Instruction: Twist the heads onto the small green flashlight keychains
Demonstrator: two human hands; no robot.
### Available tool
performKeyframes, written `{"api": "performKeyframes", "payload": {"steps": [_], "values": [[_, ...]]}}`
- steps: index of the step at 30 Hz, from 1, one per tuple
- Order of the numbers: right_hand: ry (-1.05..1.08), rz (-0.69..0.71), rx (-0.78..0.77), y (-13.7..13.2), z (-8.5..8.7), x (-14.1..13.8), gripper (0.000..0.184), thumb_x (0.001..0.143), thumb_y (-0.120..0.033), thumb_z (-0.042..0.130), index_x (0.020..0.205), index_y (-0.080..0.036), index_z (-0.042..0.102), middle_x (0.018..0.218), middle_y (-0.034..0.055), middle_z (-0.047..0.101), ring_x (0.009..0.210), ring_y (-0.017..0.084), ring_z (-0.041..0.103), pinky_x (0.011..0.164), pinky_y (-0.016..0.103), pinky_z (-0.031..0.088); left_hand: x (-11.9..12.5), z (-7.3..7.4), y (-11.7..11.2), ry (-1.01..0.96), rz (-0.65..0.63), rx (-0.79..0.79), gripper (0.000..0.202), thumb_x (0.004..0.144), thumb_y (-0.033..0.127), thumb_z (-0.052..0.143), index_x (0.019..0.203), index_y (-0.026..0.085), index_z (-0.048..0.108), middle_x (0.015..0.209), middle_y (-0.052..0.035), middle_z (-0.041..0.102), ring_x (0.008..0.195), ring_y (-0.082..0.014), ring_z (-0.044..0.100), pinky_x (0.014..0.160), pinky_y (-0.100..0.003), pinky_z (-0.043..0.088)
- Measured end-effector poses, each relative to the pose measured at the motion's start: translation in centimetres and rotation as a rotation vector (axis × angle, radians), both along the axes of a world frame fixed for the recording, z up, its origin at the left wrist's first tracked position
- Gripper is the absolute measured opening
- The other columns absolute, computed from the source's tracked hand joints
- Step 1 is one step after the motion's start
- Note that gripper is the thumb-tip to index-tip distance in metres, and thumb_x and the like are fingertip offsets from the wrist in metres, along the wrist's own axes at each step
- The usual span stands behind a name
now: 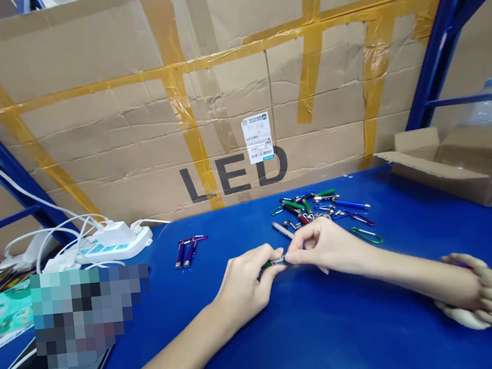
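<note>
My left hand [244, 283] and my right hand [321, 245] meet over the blue table [329, 327], both pinched on one small green keychain flashlight [273, 262]. The left fingers grip its green body, the right fingers hold its silver end. Just behind my right hand lies a pile of keychain flashlights [318, 206] in green, red, blue and silver, with carabiner clips. Two purple flashlights [187, 251] lie side by side to the left of my hands.
A large taped cardboard box marked LED [228, 93] stands behind the table. An open cardboard box [457, 167] sits at the right. A white power strip [116, 243] with cables lies at the left. A beaded bracelet [478, 292] is on my right forearm.
</note>
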State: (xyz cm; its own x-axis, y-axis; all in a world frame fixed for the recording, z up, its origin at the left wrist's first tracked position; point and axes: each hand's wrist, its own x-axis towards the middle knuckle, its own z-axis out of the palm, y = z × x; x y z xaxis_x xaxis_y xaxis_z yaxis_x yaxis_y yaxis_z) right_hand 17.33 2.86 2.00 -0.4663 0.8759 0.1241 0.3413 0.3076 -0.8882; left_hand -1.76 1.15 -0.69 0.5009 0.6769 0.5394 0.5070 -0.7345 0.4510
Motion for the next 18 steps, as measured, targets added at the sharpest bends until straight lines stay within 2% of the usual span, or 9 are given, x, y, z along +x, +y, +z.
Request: {"api": "performKeyframes", "payload": {"steps": [2,6,8,13,16,18], "values": [[0.056,0.023,-0.218,0.15,-0.14,-0.06,0.039,0.061,-0.051,0.074,0.064,-0.013,0.066,0.059,0.0005,0.062,0.035,0.004,0.037,0.035,0.019,0.025,0.01,0.1,-0.03,0.005,0.016,-0.008,0.01,0.087,0.02,0.048,0.078,0.019,0.054,0.078,-0.0027,0.065,0.076,-0.0165,0.064,0.067,-0.023,0.048],[0.112,0.06,-0.333,0.47,-0.28,0.09,0.037,0.063,-0.049,0.073,0.063,-0.013,0.063,0.064,0.0008,0.062,0.04,0.003,0.039,0.037,0.017,0.022,0.08,0.41,-0.11,0.005,0.032,-0.069,0.007,0.086,0.019,0.049,0.091,0.021,0.053,0.086,-0.0003,0.067,0.078,-0.0149,0.063,0.065,-0.021,0.046],[0.127,0.057,-0.339,0.51,-0.21,0.14,0.037,0.064,-0.05,0.073,0.063,-0.014,0.063,0.063,0.0001,0.061,0.041,0.003,0.039,0.038,0.017,0.022,0.16,0.56,-0.13,0.014,0.041,-0.086,0.013,0.087,0.018,0.048,0.098,0.023,0.052,0.087,0.0007,0.066,0.077,-0.0143,0.063,0.064,-0.021,0.045],[0.161,0.056,-0.313,0.42,-0.08,-0.08,0.039,0.063,-0.05,0.073,0.061,-0.014,0.058,0.057,-0.0029,0.057,0.039,0.002,0.036,0.037,0.017,0.021,0.44,0.71,-0.28,0.059,0.127,-0.036,0.014,0.088,0.018,0.045,0.1,0.023,0.05,0.091,0.0004,0.065,0.079,-0.0156,0.062,0.067,-0.023,0.043],[0.138,0.043,-0.211,0.51,-0.37,-0.29,0.041,0.067,-0.053,0.069,0.065,-0.014,0.059,0.06,-0.0019,0.058,0.039,0.003,0.039,0.037,0.017,0.025,0.54,0.8,-0.4,0.089,0.168,-0.025,0.015,0.088,0.019,0.045,0.102,0.024,0.05,0.092,0.0011,0.065,0.079,-0.0156,0.062,0.066,-0.023,0.043],[0.101,0.028,-0.082,0.61,-0.61,-0.36,0.041,0.068,-0.054,0.067,0.07,-0.014,0.06,0.062,-0.001,0.059,0.039,0.005,0.043,0.037,0.018,0.03,0.57,0.93,-0.45,0.104,0.184,-0.026,0.016,0.089,0.019,0.044,0.102,0.025,0.05,0.092,0.0016,0.064,0.078,-0.0152,0.062,0.066,-0.022,0.043]]}}
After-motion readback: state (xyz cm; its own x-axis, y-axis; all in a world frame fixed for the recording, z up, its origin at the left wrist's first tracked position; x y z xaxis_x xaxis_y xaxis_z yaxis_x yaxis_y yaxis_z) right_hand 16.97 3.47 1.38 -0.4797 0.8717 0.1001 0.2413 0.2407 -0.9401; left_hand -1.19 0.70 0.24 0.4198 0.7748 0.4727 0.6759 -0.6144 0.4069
